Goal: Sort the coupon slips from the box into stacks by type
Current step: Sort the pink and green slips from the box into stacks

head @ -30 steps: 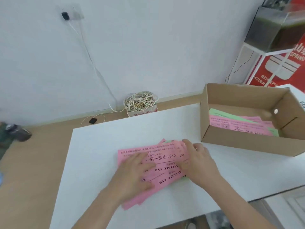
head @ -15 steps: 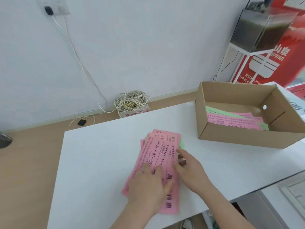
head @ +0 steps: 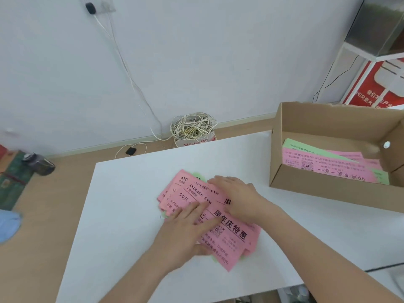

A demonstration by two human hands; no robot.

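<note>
Only edge slivers of the green slips show under the fanned pink slips; both hands cover the pile's middle print, and the box at right is cut off by the frame. The left hand lies palm-down on the pile's near side, fingers straight and together, pressing flat, while the right hand lies flat on the far side, fingers straight, pointing left, clamping nothing. The pile sits mid-desk, left of the box, which holds more slips.

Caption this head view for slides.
Left hand and right hand press pink coupon slips onto the table beside the box.
</note>
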